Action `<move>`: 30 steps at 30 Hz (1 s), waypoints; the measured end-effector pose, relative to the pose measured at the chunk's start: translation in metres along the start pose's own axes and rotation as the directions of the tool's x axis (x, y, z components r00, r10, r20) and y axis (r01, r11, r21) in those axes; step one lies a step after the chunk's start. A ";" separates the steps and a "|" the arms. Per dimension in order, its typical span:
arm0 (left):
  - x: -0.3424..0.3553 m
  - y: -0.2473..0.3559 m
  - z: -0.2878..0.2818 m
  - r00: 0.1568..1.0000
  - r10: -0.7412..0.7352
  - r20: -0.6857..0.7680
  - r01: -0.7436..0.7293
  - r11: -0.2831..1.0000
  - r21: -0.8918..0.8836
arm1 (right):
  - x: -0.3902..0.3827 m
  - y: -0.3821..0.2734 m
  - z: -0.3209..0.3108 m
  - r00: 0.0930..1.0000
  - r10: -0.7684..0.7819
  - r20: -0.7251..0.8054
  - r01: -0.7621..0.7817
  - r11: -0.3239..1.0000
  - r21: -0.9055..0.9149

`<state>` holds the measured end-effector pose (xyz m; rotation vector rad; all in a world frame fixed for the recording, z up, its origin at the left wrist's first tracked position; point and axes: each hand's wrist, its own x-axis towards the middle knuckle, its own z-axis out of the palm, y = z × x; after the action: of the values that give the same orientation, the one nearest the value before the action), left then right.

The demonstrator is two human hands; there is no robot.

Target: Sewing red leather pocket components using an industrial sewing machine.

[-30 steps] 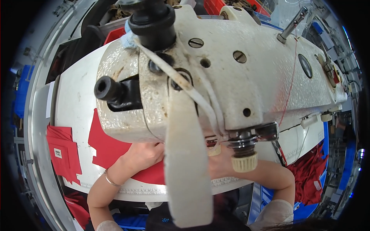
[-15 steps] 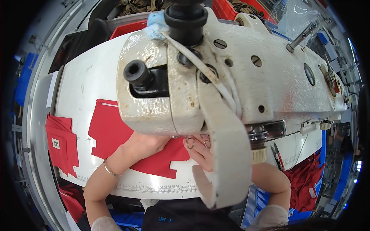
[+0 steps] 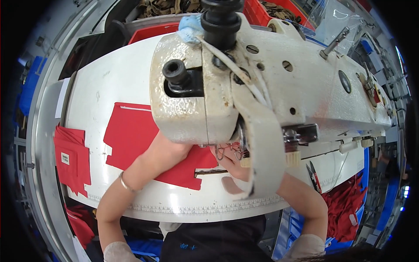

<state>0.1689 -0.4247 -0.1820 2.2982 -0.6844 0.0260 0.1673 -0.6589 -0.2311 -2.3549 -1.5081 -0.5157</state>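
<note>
Under a white sewing machine head (image 3: 179,122), my left hand (image 3: 172,150) rests on a red fabric piece (image 3: 126,135), its fingertips hidden by the machine. My right hand (image 3: 231,166) is on the other side of the wire presser guard, fingers extended at the fabric's edge and partly behind a pale hanging lever (image 3: 266,166). A stack of red cut pieces (image 3: 74,174) with a label lies at the left. Red-handled scissors (image 3: 314,177) lie to the right of my right hand.
The white table (image 3: 100,78) has a ruler along its front edge. Crumpled red pieces (image 3: 345,214) fill a blue bin at the right, and more hang at the left. Red bins (image 3: 251,13) with brown parts stand behind the machine.
The viewpoint has shifted, so the machine head sits higher in view and more of both hands shows than a second ago. The red fabric and hands appear slightly higher than half a second ago.
</note>
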 end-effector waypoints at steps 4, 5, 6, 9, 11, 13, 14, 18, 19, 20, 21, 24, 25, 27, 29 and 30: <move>-0.020 0.028 0.004 0.993 0.107 -0.046 -0.105 0.994 0.039 | 0.005 -0.008 -0.009 0.996 -0.001 -0.085 0.006 0.998 0.057; -0.022 0.031 0.003 0.992 0.114 -0.043 -0.113 0.993 0.039 | 0.009 -0.010 -0.016 0.986 -0.037 -0.161 0.046 0.998 0.051; -0.024 0.034 0.004 0.998 0.059 -0.034 -0.059 0.998 0.006 | 0.009 -0.011 -0.017 0.986 -0.038 -0.160 0.046 0.998 0.048; -0.026 0.027 0.003 1.000 -0.019 0.008 0.020 0.994 -0.111 | 0.008 -0.012 -0.017 0.988 -0.018 -0.153 0.029 0.997 0.075; -0.026 0.023 0.001 0.998 -0.045 0.040 0.051 0.981 -0.190 | 0.004 -0.011 -0.009 0.989 -0.001 -0.149 0.014 0.996 0.091; -0.026 0.021 0.001 0.985 -0.140 0.102 0.165 0.936 -0.311 | 0.005 -0.011 -0.009 0.988 0.007 -0.153 0.008 0.995 0.101; -0.026 0.020 0.000 0.985 -0.141 0.102 0.166 0.936 -0.310 | 0.006 -0.010 -0.009 0.987 0.014 -0.158 0.003 0.994 0.110; -0.028 0.018 0.002 0.989 -0.125 0.075 0.142 0.940 -0.311 | 0.004 -0.009 -0.007 0.986 0.001 -0.168 0.016 0.995 0.097; -0.028 0.018 0.002 0.994 -0.091 0.061 0.105 0.950 -0.293 | 0.004 -0.010 -0.007 0.990 0.020 -0.136 -0.004 0.993 0.118; -0.028 0.022 0.002 0.994 -0.093 0.061 0.107 0.950 -0.292 | 0.004 -0.011 -0.007 0.994 0.038 -0.105 -0.024 0.990 0.139; -0.027 0.029 0.001 0.989 -0.142 0.036 0.146 0.947 -0.285 | 0.004 -0.011 -0.009 0.994 0.039 -0.105 -0.024 0.990 0.137; -0.024 0.029 -0.002 0.950 -0.312 -0.015 0.283 0.879 -0.383 | 0.008 -0.013 -0.012 0.992 -0.057 -0.108 0.067 0.994 0.089; -0.021 0.025 -0.003 0.901 -0.433 -0.026 0.367 0.794 -0.484 | 0.009 -0.014 -0.013 0.990 -0.087 -0.107 0.095 0.993 0.071; -0.009 0.007 -0.021 0.965 -0.238 -0.110 0.213 0.955 -0.205 | 0.009 -0.014 -0.016 0.988 -0.113 -0.101 0.118 0.992 0.049; 0.001 -0.001 -0.025 0.990 -0.026 -0.142 0.042 0.993 0.109 | 0.010 -0.014 -0.018 0.976 -0.188 -0.110 0.185 0.982 -0.036; 0.006 -0.007 -0.018 0.980 -0.056 -0.189 0.087 0.983 0.159 | 0.010 -0.015 -0.022 0.975 -0.192 -0.109 0.188 0.981 -0.040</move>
<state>0.1801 -0.4114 -0.1720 2.4410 -0.5208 0.2686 0.1550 -0.6539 -0.2064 -2.1740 -1.6925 -0.7089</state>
